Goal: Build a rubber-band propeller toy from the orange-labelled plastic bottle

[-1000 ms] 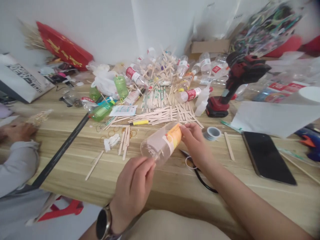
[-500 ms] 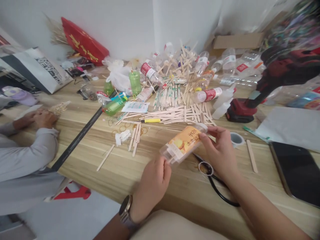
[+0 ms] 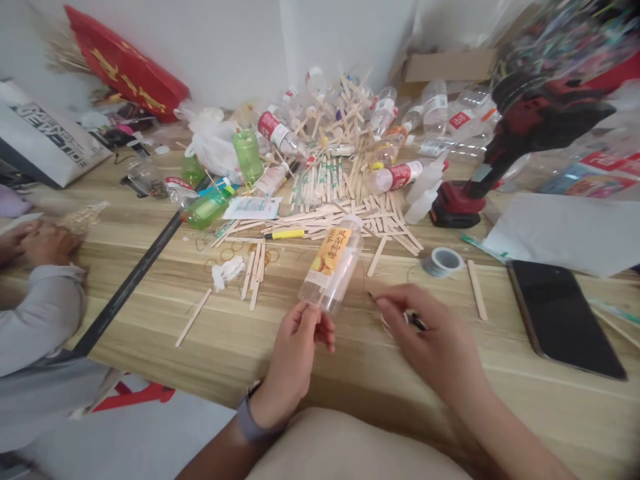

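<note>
My left hand (image 3: pixel 299 347) pinches the lower end of a clear plastic bottle (image 3: pixel 345 267). The bottle has an orange label and a whitish top, and it tilts up and away over the table. My right hand (image 3: pixel 430 333) has its fingers curled over a pair of black scissors (image 3: pixel 417 322). The scissors' dark tip pokes out beyond the fingertips, and most of the handle is hidden under the hand. A roll of tape (image 3: pixel 443 262) stands just beyond my right hand.
Wooden sticks (image 3: pixel 345 223) and several bottles (image 3: pixel 280 133) crowd the back. A red and black power tool (image 3: pixel 457 203) stands at right, near a phone (image 3: pixel 565 317). A yellow-handled cutter (image 3: pixel 285 234) and loose sticks (image 3: pixel 255 273) lie left. Another person's hands (image 3: pixel 50 243) rest at far left.
My right hand has let go of the bottle's top and moved down onto the scissors. The bottle has turned more upright in my left hand. The whole view has shifted rightward.
</note>
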### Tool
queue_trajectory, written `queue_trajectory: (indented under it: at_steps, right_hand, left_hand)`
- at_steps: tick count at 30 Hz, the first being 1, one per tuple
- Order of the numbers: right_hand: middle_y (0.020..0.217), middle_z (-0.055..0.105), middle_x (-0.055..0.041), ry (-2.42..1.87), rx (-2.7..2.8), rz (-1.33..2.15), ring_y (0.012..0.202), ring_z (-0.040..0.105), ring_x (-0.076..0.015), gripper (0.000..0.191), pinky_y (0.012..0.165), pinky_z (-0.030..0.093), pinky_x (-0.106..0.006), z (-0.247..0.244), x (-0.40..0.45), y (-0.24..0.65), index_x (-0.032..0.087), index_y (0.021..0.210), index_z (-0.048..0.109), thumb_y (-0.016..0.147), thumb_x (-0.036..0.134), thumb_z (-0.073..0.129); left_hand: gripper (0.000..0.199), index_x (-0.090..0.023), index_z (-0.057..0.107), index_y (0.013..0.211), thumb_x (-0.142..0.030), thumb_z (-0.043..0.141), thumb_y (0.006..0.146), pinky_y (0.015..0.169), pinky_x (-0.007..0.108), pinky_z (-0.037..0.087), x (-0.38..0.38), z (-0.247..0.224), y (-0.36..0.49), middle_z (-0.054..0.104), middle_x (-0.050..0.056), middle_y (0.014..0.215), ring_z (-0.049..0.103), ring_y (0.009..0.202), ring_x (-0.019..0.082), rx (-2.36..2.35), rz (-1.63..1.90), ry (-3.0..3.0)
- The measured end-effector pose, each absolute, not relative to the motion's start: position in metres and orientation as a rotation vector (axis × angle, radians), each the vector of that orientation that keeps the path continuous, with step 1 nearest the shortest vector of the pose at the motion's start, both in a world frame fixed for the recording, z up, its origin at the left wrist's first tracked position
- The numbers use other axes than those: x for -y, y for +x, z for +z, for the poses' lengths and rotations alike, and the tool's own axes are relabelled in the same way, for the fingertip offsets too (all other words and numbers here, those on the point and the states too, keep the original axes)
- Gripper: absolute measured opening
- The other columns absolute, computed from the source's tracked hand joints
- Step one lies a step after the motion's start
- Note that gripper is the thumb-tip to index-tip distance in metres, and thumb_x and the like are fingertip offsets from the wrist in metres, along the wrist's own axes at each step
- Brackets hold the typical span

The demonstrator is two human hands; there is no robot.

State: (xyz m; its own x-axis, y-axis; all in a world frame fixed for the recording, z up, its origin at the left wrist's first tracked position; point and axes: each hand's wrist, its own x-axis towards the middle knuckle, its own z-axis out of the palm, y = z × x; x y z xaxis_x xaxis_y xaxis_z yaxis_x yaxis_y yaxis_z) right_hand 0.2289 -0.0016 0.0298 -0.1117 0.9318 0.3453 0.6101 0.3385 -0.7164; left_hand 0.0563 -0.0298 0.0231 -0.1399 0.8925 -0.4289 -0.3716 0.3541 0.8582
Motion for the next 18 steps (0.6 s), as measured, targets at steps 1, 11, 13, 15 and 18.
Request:
queue_trajectory:
  at_steps: [1, 11, 13, 15, 18]
  right_hand:
    - [0.066, 0.067, 0.0001, -1.354, 1.862, 0.621, 0.058, 0.061, -0.0152, 0.015, 0.055, 0.050, -0.026, 0.031, 0.010, 0.223, 0.023, 0.076, 0.065, 0.088, 0.026, 0.055]
    - [0.070, 0.069, -0.0027, -1.445, 1.896, 0.593, 0.058, 0.061, -0.0167, 0.021, 0.053, 0.047, -0.028, 0.011, 0.028, 0.225, 0.021, 0.083, 0.069, 0.091, 0.027, 0.051]
    - [0.077, 0.070, -0.0069, -1.474, 1.956, 0.352, 0.067, 0.064, -0.0218, 0.022, 0.060, 0.049, -0.034, 0.005, 0.026, 0.243, 0.020, 0.085, 0.069, 0.092, 0.029, 0.051]
    - [0.081, 0.070, -0.0091, -1.517, 2.023, 0.187, 0.073, 0.063, -0.0258, 0.023, 0.066, 0.049, -0.040, -0.001, 0.025, 0.260, 0.020, 0.085, 0.069, 0.092, 0.031, 0.050]
    - [0.084, 0.070, -0.0088, -1.522, 2.145, 0.139, 0.074, 0.060, -0.0256, 0.022, 0.069, 0.048, -0.041, -0.008, 0.025, 0.273, 0.022, 0.087, 0.070, 0.093, 0.029, 0.050]
  left_hand:
    - [0.022, -0.017, 0.053, 0.061, -0.031, 0.061, 0.075, 0.047, 0.020, 0.043, 0.029, 0.024, 0.058, 0.058, -0.002, 0.059, 0.052, 0.050, 0.009, -1.247, 1.201, 0.524]
    - [0.030, -0.012, 0.063, 0.067, -0.035, 0.082, 0.063, 0.064, 0.020, 0.053, 0.027, 0.024, 0.062, 0.072, 0.005, 0.072, 0.065, 0.064, 0.011, -1.049, 1.137, 0.265]
    - [0.030, -0.012, 0.064, 0.067, -0.034, 0.083, 0.063, 0.064, 0.019, 0.053, 0.027, 0.025, 0.061, 0.072, 0.006, 0.072, 0.065, 0.064, 0.010, -1.041, 1.121, 0.238]
    - [0.029, -0.012, 0.064, 0.068, -0.034, 0.082, 0.064, 0.063, 0.019, 0.052, 0.027, 0.026, 0.062, 0.073, 0.006, 0.072, 0.064, 0.063, 0.010, -1.039, 1.100, 0.218]
    - [0.027, -0.012, 0.065, 0.070, -0.033, 0.081, 0.067, 0.062, 0.018, 0.052, 0.027, 0.026, 0.063, 0.073, 0.006, 0.074, 0.064, 0.063, 0.009, -1.031, 1.077, 0.211]
